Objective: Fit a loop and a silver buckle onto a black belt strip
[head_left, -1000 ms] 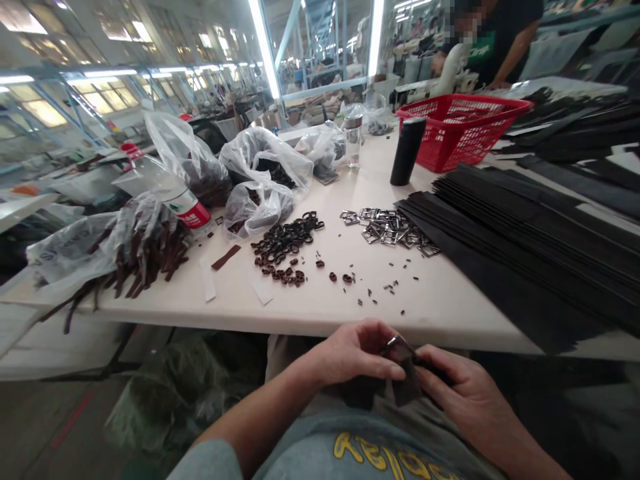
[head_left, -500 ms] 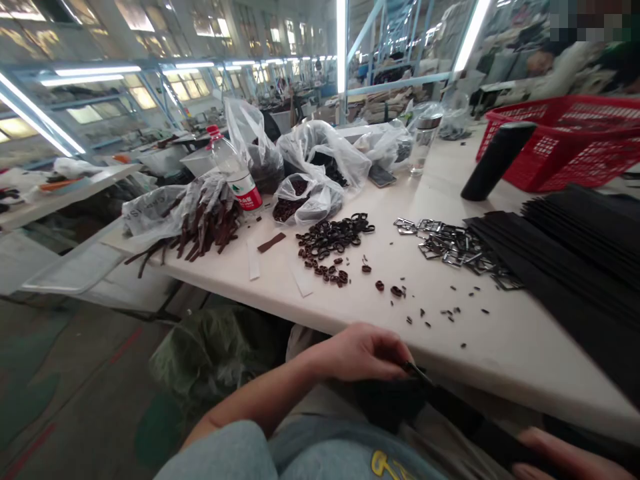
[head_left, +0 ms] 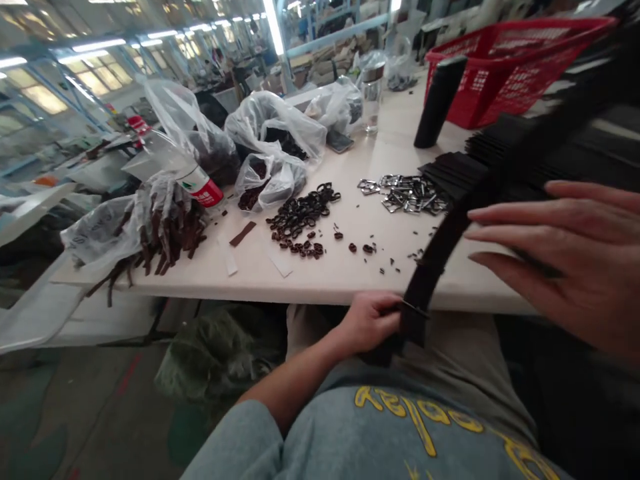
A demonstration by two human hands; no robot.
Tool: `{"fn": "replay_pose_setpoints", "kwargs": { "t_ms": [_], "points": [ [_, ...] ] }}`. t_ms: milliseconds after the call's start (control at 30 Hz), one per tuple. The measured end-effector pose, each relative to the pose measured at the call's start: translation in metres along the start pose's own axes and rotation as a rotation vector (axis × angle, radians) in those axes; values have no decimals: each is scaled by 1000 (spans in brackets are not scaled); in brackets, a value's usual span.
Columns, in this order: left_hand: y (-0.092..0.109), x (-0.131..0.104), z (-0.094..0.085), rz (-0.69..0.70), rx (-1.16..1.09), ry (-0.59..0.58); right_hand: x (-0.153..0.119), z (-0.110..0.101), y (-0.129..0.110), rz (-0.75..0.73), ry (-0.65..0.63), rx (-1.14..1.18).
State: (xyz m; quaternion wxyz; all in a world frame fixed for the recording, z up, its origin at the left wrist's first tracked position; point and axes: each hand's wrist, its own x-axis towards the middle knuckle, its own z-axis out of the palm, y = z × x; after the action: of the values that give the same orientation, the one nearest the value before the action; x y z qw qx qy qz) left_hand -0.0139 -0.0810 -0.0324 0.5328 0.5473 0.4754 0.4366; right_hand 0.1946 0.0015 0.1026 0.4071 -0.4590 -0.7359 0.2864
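Above my lap, at the table's front edge, my left hand (head_left: 367, 323) is closed on the lower end of a dark belt (head_left: 440, 243). A thin metal buckle (head_left: 416, 308) crosses the belt beside my fingers. From there the belt curves up and to the right, blurred at its far end. My right hand (head_left: 560, 260) is raised over the table with fingers stretched out, fingertips close to the belt's edge; whether they touch it I cannot tell. Beyond the belt lie a pile of metal buckles (head_left: 400, 193) and a heap of small dark loops (head_left: 306, 210).
Tiny dark pieces (head_left: 383, 271) are scattered near the table's front. Brown strips (head_left: 167, 223) in plastic, a bottle (head_left: 203, 185) and clear bags (head_left: 280, 123) stand left and behind. A black cylinder (head_left: 440, 100), a red basket (head_left: 500, 73) and stacked dark straps (head_left: 450, 170) occupy the right.
My right hand has risen from the lower right and its fingers have spread. The belt now arches upward over the table, while my left hand stays on its buckle end. The view has shifted.
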Motion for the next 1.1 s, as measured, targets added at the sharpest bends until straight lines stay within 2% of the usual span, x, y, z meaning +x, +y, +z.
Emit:
{"fn": "replay_pose_setpoints", "kwargs": {
  "t_ms": [33, 100, 167, 267, 333, 367, 433, 533, 733, 867, 1000, 1100],
  "points": [
    [1, 2, 2, -66, -120, 64, -4, 7, -4, -84, 37, -106],
    [3, 5, 5, -163, -278, 151, -18, 20, 5, -149, 78, -231],
    [5, 7, 6, -204, -351, 210, -36, 32, 26, -47, 48, -215],
    [9, 8, 9, -223, -402, 239, -62, 51, 58, 165, -219, 16],
    [12, 9, 13, -227, -404, 219, -73, 63, 68, 247, -385, 224],
    [13, 9, 16, -225, -393, 207, -76, 70, 69, 271, -419, 308],
    [14, 10, 23, -210, -364, 195, -79, 81, 67, 311, -381, 440],
    [14, 12, 32, -198, -330, 195, -77, 91, 59, 399, -234, 590],
    [11, 16, 41, -260, -370, 186, -75, 99, 50, 577, -34, 782],
    [12, 25, 48, -268, -420, 181, -70, 103, 52, 641, 42, 944],
    [19, 37, 54, -281, -456, 213, -62, 103, 55, 636, 85, 913],
    [22, 44, 52, -280, -490, 172, -53, 98, 59, 613, 105, 856]
  ]
}}
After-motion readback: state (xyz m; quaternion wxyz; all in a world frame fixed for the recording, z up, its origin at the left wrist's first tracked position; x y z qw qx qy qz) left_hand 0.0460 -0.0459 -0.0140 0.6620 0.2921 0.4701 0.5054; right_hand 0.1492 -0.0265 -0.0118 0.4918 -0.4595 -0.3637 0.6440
